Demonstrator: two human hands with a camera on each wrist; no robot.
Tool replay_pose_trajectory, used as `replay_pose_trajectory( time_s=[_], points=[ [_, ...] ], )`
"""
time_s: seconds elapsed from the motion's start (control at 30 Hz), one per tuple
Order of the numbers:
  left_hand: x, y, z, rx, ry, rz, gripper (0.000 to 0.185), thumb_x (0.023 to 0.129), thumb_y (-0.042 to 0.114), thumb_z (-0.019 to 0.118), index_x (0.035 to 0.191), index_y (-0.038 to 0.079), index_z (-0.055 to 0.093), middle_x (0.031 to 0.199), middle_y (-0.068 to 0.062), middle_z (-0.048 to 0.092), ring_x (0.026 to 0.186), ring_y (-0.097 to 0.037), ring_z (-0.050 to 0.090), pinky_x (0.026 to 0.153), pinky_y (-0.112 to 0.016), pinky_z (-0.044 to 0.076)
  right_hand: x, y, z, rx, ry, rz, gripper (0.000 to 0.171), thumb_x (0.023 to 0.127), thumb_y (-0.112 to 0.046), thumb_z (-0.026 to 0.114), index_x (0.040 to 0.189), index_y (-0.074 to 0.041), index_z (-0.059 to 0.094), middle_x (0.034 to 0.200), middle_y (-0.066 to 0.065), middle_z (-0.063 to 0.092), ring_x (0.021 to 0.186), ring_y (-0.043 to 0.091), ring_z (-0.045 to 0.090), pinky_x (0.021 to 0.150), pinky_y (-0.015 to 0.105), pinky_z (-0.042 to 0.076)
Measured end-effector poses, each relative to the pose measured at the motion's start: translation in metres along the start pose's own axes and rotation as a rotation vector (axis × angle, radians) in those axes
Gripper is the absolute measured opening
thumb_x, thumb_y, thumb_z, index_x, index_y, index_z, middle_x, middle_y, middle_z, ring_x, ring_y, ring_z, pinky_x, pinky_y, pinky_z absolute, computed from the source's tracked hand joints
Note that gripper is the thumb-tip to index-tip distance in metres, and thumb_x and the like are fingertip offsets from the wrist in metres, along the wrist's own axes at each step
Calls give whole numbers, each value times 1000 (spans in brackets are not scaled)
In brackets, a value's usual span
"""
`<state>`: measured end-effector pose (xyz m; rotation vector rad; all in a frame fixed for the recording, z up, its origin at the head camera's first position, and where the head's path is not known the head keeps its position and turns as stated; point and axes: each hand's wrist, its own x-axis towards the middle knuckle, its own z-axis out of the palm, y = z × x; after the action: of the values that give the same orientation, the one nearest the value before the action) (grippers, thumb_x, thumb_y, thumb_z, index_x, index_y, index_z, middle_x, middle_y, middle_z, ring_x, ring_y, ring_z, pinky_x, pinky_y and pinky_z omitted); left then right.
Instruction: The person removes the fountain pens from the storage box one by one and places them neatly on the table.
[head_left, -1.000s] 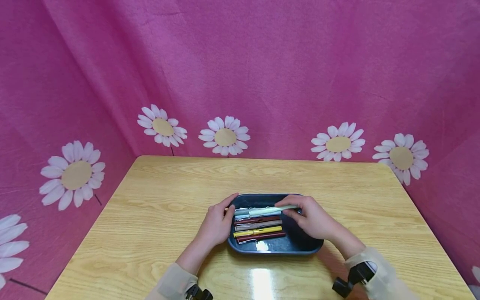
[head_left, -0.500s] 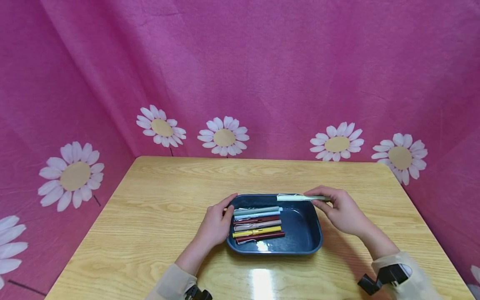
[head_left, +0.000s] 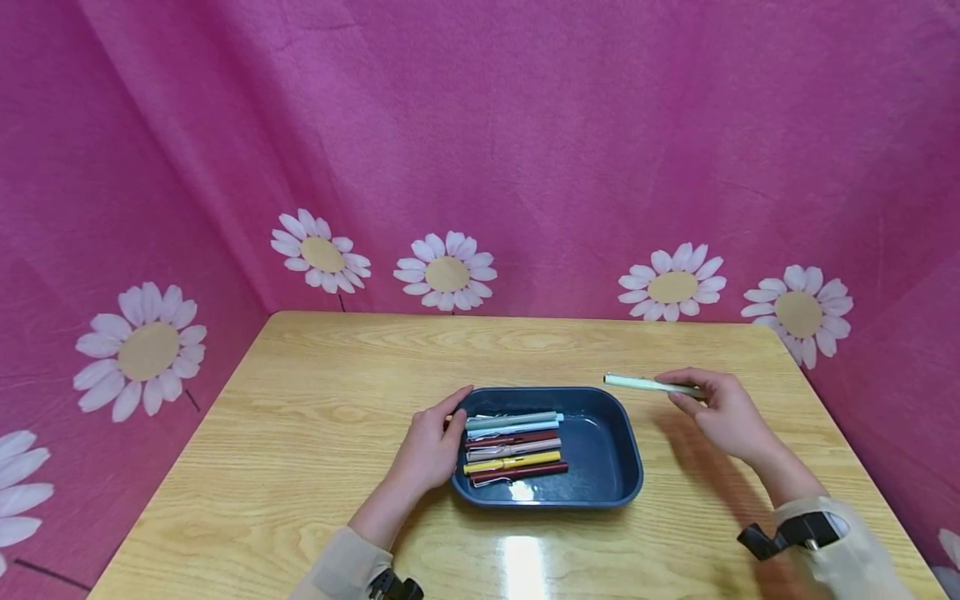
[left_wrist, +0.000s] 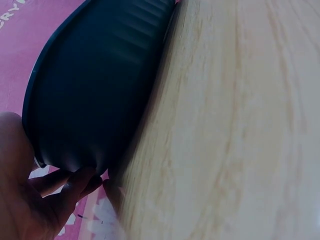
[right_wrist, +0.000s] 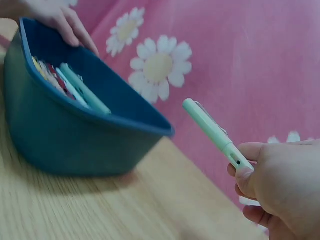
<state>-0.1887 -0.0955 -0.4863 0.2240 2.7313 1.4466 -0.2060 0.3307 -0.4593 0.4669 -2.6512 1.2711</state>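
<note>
My left hand (head_left: 424,452) grips the left end of a dark blue plastic bin (head_left: 547,505), thumb at the rim and fingers round the outer wall. In the left wrist view its fingers press on the bin's wall (left_wrist: 90,80). Out beyond the bin's back right corner, my right hand (head_left: 731,418) pinches a pale green capped pen (head_left: 636,382) near one end, above the table. Its metal clip shows in the right wrist view, cap (right_wrist: 204,120) pointing away from the hand. Inside the bin lie a grey-green pen (head_left: 517,420), a yellow pen (head_left: 517,463) and several others, side by side.
The bin stands on a light wood table (head_left: 337,383). A pink curtain (head_left: 525,167) with white daisies hangs behind the table and at its sides. Pens fill the bin's left part; its bare floor (head_left: 600,458) shows on the right.
My right hand has lifted the pale green pen out of the bin and carried it right, past the rim. The left hand has kept its grip on the bin.
</note>
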Motion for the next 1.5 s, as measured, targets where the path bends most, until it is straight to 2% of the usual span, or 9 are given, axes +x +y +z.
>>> replay_pose_trajectory(
  time_s=[0.13, 0.43, 0.67, 0.8, 1.03, 1.2, 1.3, 1.37, 1.5],
  points=[
    [0, 0, 0, -3, 1, -3, 45, 114, 26, 48, 159, 23, 52, 153, -13, 56, 140, -31, 53, 116, -56, 41, -1, 13, -2, -6, -2, 36, 26, 99, 8, 67, 122, -1, 75, 112, 17, 74, 89, 20, 60, 70, 21, 52],
    [-1, 1, 0, -4, 4, -8, 45, 114, 26, 48, 159, 24, 52, 152, -13, 58, 139, -30, 55, 116, -56, 41, 0, 40, 6, -1, -4, 33, 22, 99, 9, 66, 117, 2, 76, 103, 18, 74, 85, 20, 61, 67, 17, 48],
    [-1, 1, 0, -1, 8, -9, 45, 114, 26, 48, 159, 23, 52, 152, -14, 58, 139, -31, 54, 116, -56, 41, 1, 50, 9, -17, -27, 58, 23, 99, 11, 64, 117, 2, 76, 106, 15, 74, 89, 13, 63, 76, 14, 49],
    [-1, 1, -1, -5, 4, -12, 45, 114, 26, 48, 159, 23, 52, 153, -13, 57, 140, -30, 54, 117, -56, 41, 1, 54, 11, -46, -48, 53, 24, 98, 13, 64, 116, 2, 76, 107, 15, 75, 90, 10, 63, 76, 13, 49],
    [-1, 2, -1, -9, 1, -6, 45, 114, 26, 48, 159, 23, 52, 153, -13, 57, 140, -30, 54, 117, -55, 40, 3, 58, 13, -107, -25, 29, 26, 95, 16, 64, 113, 1, 78, 104, 13, 77, 93, 12, 63, 78, 10, 46],
    [-1, 2, -1, -18, -1, -9, 45, 114, 25, 48, 159, 23, 51, 154, -11, 56, 141, -29, 53, 117, -55, 40, 3, 59, 14, -122, -21, 52, 26, 95, 16, 64, 114, 2, 77, 107, 15, 75, 95, 16, 66, 79, 8, 48],
    [-1, 3, -2, -20, 0, -15, 45, 114, 25, 48, 159, 24, 52, 154, -11, 56, 141, -29, 53, 117, -54, 40, 2, 57, 14, -113, -29, 65, 26, 96, 15, 64, 117, 4, 75, 111, 18, 74, 100, 24, 69, 83, 14, 52],
    [-1, 3, -2, -17, 0, -12, 45, 114, 25, 48, 159, 24, 52, 154, -12, 57, 140, -29, 54, 117, -55, 40, 1, 53, 13, -116, -18, 61, 26, 97, 13, 65, 120, 3, 74, 114, 19, 73, 105, 31, 69, 89, 24, 56],
    [-1, 3, -2, -18, -1, -13, 45, 114, 25, 48, 159, 24, 52, 153, -12, 57, 140, -29, 54, 117, -55, 40, 3, 37, 13, -122, 39, 7, 27, 98, 8, 68, 123, 0, 74, 118, 15, 74, 109, 31, 66, 95, 37, 54]
  ],
)
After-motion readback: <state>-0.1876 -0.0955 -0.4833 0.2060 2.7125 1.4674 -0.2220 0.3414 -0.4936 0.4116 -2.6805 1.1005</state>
